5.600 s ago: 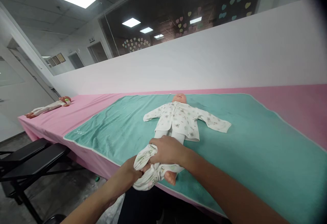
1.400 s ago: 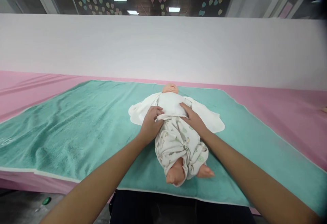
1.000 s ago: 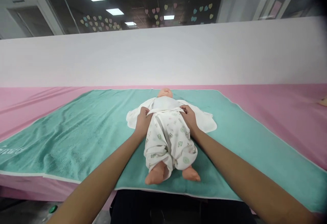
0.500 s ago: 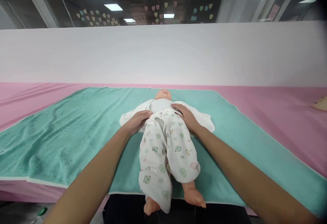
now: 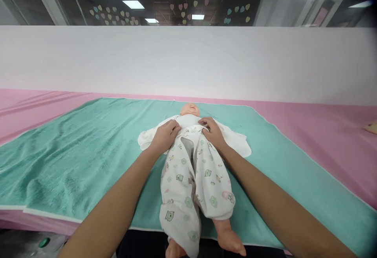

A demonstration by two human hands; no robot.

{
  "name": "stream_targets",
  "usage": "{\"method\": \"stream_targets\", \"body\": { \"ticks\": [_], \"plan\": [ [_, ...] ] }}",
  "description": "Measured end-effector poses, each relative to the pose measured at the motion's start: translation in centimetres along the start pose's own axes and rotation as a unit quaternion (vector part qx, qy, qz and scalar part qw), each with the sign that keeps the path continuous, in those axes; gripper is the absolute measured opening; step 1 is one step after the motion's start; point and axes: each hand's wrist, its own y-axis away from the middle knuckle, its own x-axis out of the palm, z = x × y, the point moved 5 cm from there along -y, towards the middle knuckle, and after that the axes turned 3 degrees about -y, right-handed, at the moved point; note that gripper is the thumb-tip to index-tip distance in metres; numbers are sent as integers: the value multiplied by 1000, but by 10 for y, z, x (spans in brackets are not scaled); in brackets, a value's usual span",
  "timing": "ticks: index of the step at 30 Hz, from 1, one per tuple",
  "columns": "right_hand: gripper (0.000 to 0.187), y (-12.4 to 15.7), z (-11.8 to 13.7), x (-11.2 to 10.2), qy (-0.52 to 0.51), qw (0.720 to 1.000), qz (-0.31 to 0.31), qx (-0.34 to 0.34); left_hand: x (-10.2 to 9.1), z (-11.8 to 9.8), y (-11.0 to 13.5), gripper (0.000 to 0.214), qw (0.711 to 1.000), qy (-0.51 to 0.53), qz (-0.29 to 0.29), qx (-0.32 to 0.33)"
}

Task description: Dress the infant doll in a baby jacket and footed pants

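Note:
A baby doll [image 5: 190, 110] lies on its back on a teal towel [image 5: 82, 148], head away from me. It wears white printed pants [image 5: 191, 179] pulled up to the waist, and its open white top [image 5: 235, 142] is spread out to both sides. My left hand [image 5: 163, 136] is closed on the waistband at the doll's left side of the picture. On the other side my right hand [image 5: 212, 132] grips the same waistband. The doll's bare feet [image 5: 228, 240] hang past the towel's near edge.
The towel covers a long table with a pink sheet [image 5: 324, 124]. A white wall [image 5: 188, 61] runs behind it. A small pale object [image 5: 371, 126] lies at the far right edge. A green cap [image 5: 44, 242] lies on the floor at lower left.
The pants, bunched at the doll's feet earlier, have been drawn up its legs to the waist. Both hands moved from the feet to the waistband and stay closed on it.

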Motion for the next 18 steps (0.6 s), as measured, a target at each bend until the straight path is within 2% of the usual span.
{"method": "stream_targets", "body": {
  "ticks": [2,6,9,11,12,14,16,18],
  "plan": [
    [30,1,13,0,-27,999,31,-30,2,1,-2,15,999,36,21,-9],
    [10,2,37,-1,-34,990,134,-23,2,1,2,20,986,129,109,-17],
    [10,4,52,0,-20,972,231,-24,2,-3,9,22,971,155,182,-17],
    [12,5,61,0,-21,963,265,-36,5,-8,12,22,967,155,202,-4],
    [12,5,64,0,-27,963,264,-39,6,-11,13,21,970,147,193,5],
    [9,4,66,-1,-55,973,220,-29,8,-17,11,20,982,122,145,20],
    [8,1,61,-4,-107,985,134,-1,11,-20,9,18,991,100,86,28],
    [7,0,53,-7,-165,985,38,34,12,-22,8,17,995,85,37,33]
  ]
}}
